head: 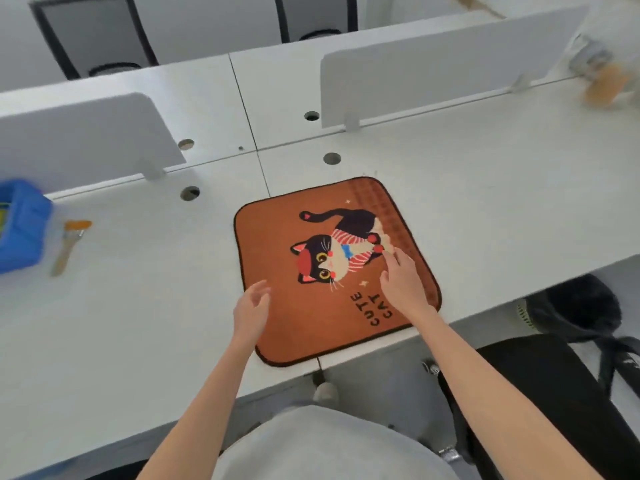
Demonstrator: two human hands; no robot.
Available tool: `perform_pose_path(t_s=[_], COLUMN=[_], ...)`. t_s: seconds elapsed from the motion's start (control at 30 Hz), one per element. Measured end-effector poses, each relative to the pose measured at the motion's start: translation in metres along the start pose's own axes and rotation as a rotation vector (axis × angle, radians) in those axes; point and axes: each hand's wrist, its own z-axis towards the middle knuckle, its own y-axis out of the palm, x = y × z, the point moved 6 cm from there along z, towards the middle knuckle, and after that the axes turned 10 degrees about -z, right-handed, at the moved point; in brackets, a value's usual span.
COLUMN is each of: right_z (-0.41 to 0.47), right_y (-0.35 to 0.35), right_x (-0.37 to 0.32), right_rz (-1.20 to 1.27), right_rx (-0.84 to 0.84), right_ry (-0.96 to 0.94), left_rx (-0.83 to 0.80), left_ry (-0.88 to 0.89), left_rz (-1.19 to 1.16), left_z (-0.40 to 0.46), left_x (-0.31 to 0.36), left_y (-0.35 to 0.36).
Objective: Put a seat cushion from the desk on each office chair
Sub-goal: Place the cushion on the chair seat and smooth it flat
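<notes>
An orange-brown seat cushion [298, 317] with a black cat and the words "CUTE CAT" lies flat on the white desk [138, 323], reaching its near edge. My left hand [251, 308] hovers at the cushion's left edge, fingers apart, holding nothing. My right hand [403, 284] is spread over the cushion's right part, fingertips near the cat picture; whether it touches the fabric I cannot tell. A black office chair [540, 393] stands at the lower right, partly under the desk.
White divider panels [433, 71] stand along the desk's back. A blue box [20, 226] and a brush [69, 244] lie at the left. A blurred orange item [602, 83] sits at the far right. Two dark chair backs [97, 36] stand beyond the desks.
</notes>
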Motion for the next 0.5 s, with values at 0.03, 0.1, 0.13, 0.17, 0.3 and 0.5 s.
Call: perform_pose_path(t_s=[0.03, 0.1, 0.13, 0.17, 0.3, 0.5], right_z=[0.012, 0.034, 0.042, 0.05, 0.07, 0.089], right_y=[0.006, 0.013, 0.015, 0.017, 0.022, 0.007], right_x=[-0.004, -0.002, 0.005, 0.011, 0.032, 0.049], right_rz=[-0.039, -0.105, -0.132, -0.161, -0.228, -0.168], right_rx=[-0.019, -0.053, -0.07, -0.092, -0.211, -0.136], right_ry=[-0.005, 0.058, 0.116, 0.173, 0.334, 0.5], left_rx=[0.025, 0.065, 0.078, 0.088, 0.105, 0.146], left_ry=[-0.037, -0.102, -0.129, -0.149, -0.186, -0.284], left_rz=[0.005, 0.028, 0.047, 0.062, 0.034, -0.069], left_z=[0.009, 0.026, 0.031, 0.038, 0.055, 0.076], left_x=[-0.005, -0.012, -0.014, -0.016, -0.018, -0.021], left_y=[-0.009, -0.021, -0.024, -0.026, -0.026, -0.018])
